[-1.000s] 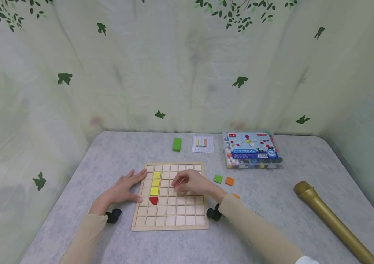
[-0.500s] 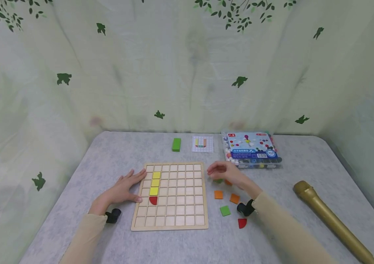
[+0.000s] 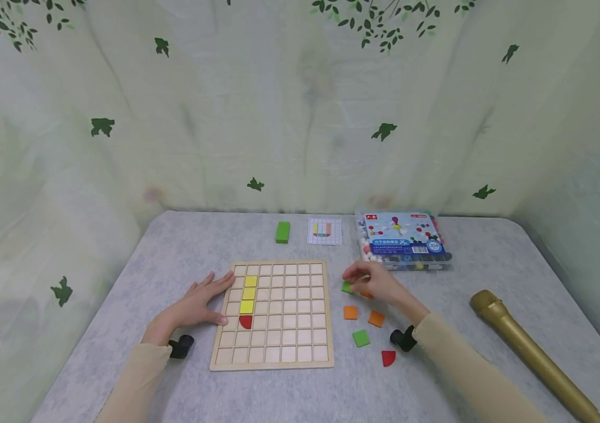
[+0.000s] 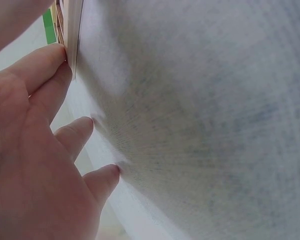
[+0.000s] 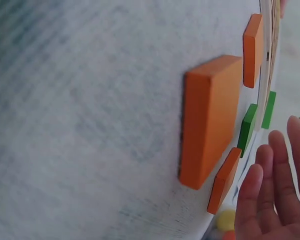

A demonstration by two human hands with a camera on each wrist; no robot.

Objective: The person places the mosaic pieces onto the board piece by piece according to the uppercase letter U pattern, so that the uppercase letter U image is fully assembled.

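A wooden grid board (image 3: 289, 338) lies on the table, with a column of yellow square tiles (image 3: 247, 306) and a red quarter-round tile (image 3: 245, 322) below them. My left hand (image 3: 199, 302) rests spread at the board's left side; in the left wrist view its fingertips (image 4: 57, 52) touch the edge. To the right of the board, my right hand (image 3: 376, 283) hovers over a green square tile (image 3: 347, 287) and an orange tile (image 3: 366, 295), partly covering both. Its fingers (image 5: 282, 185) are loosely extended in the right wrist view, and the green tile (image 5: 247, 130) lies beyond them on the table.
Nearer me lie two orange tiles (image 3: 350, 312), another green tile (image 3: 361, 338) and a red quarter-round (image 3: 388, 358). Along the back are a green block (image 3: 282, 232), a pattern card (image 3: 324, 231) and a clear box of coloured balls (image 3: 405, 241). A gold microphone (image 3: 538, 355) lies at right.
My right hand has moved right from above the board to the loose tiles, then shifted slightly further right over the green one. The left hand and the tiles on the board stay as they were.
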